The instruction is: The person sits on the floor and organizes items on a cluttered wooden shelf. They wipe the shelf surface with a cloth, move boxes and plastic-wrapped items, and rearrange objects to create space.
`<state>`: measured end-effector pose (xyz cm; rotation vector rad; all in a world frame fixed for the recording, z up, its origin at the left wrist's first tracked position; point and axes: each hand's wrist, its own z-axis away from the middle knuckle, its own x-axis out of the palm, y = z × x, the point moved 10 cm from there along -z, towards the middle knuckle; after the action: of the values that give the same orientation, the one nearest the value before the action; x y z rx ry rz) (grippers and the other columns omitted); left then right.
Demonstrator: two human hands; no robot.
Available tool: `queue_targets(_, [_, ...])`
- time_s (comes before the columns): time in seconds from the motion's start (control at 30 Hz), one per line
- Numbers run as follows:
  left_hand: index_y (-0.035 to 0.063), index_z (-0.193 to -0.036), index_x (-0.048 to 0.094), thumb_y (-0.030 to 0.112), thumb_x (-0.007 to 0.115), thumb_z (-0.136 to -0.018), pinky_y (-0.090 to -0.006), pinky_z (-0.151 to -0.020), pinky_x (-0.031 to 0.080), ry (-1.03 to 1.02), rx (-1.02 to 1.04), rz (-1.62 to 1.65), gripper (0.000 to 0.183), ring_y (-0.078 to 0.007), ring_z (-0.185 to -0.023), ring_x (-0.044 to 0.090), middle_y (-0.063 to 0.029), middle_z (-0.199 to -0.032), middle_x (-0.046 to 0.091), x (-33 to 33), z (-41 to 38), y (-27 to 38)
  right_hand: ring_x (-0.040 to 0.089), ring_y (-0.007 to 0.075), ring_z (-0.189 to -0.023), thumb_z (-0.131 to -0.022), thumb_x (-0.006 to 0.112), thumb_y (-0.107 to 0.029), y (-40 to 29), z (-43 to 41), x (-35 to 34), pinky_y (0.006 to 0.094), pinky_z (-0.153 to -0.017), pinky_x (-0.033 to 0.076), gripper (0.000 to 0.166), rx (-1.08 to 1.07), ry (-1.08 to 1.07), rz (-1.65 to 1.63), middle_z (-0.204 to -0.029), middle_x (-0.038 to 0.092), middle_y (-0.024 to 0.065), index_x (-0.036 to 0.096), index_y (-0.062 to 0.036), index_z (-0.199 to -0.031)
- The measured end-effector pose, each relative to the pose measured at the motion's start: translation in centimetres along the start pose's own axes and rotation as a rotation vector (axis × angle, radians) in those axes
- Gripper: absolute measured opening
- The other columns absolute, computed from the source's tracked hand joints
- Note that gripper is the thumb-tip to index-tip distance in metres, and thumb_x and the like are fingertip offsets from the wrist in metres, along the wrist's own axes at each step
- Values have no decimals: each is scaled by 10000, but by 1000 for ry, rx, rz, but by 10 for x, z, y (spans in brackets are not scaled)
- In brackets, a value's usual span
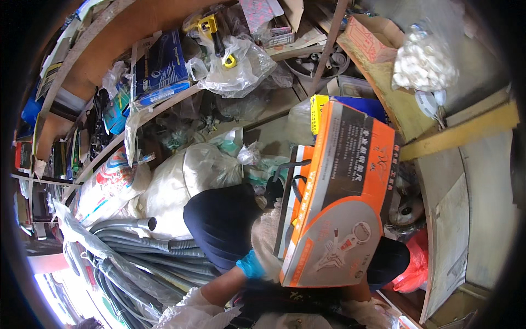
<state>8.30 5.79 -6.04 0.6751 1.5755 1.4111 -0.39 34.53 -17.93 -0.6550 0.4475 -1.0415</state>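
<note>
A large orange, black and grey cardboard box, with printed writing and a tool picture, stands tilted in front of me over my knees. Against its left side lies my left hand, in a beige fabric glove over a blue one with its cuff at the wrist; its fingertips are hidden, so its grip cannot be told. Black cord handles stick out at the box's left edge. Behind the box my right hand is hidden; only the forearm shows below it. My dark-clad knee is left of the box.
Grey corrugated hoses and stuffed white sacks lie to the left. A shelf above holds a blue box and a yellow-handled tool. A yellow wooden beam and a red plastic bag are on the right.
</note>
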Motion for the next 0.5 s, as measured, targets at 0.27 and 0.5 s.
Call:
queue_targets(0.27, [30, -1370, 301, 134, 491, -908, -300, -1031, 300, 189, -116, 204, 510, -197, -1206, 401, -116, -1341, 408, -29, -47, -59, 419, 290, -1188, -906, 352, -522, -16, -135, 99, 369, -1000, 326, 626, 24, -262, 291, -1302, 441, 138, 380, -44, -1309])
queue_targets(0.5, [19, -1268, 448, 285, 467, -943, -263, -872, 423, 369, -646, 927, 420, -160, -1035, 502, -68, -1215, 521, -70, -88, -151, 411, 295, -1196, -905, 349, -526, -6, -227, 181, 373, -1004, 321, 633, -15, -403, 488, -1309, 434, 142, 375, -43, -1313])
